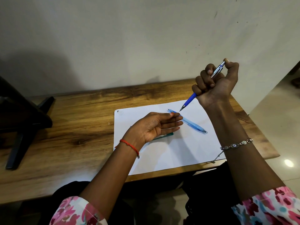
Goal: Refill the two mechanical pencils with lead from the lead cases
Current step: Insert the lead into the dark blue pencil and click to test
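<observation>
My right hand (215, 82) is raised above the table, shut in a fist around a blue and silver mechanical pencil (190, 99). Its tip points down and left, and my thumb rests on the cap end. My left hand (155, 127) hovers palm up over the white paper (178, 151), fingers apart and holding nothing. A light blue mechanical pencil (194, 125) lies on the paper just beyond my left fingertips. A green lead case (164, 136) peeks out from under my left hand, mostly hidden.
The wooden table (73, 124) stands against a pale wall. A dark stand (21, 127) sits at the table's left end. Tiled floor (279, 127) shows to the right of the table's edge.
</observation>
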Motion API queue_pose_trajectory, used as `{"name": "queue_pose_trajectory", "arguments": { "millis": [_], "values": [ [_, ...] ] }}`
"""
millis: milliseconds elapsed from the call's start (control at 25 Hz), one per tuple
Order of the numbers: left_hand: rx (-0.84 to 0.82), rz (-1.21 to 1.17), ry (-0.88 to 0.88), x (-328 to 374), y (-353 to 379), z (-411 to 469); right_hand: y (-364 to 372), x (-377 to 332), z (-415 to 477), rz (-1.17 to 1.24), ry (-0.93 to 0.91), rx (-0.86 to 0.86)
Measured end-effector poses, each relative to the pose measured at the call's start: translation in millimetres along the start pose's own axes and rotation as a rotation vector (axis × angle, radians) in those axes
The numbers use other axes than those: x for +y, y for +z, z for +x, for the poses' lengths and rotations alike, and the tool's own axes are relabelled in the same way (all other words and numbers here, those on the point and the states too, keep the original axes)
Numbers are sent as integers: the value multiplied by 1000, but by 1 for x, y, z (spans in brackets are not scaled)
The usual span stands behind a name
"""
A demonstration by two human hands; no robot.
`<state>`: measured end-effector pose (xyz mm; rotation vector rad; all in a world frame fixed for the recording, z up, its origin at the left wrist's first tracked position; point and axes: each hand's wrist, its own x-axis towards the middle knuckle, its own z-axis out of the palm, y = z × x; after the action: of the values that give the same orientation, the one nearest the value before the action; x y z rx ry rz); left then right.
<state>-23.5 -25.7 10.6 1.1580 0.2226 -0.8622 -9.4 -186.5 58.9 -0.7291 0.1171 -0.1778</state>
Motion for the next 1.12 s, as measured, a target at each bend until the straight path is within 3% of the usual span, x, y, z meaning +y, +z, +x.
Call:
{"name": "queue_pose_trajectory", "arguments": {
  "millis": [760,1120],
  "values": [
    [-14,4,-11,-2,0,4,-1,0,0,21,-7,0],
    [-55,-40,20,0,-1,3,-8,2,4,162,-39,6]
  ]
}}
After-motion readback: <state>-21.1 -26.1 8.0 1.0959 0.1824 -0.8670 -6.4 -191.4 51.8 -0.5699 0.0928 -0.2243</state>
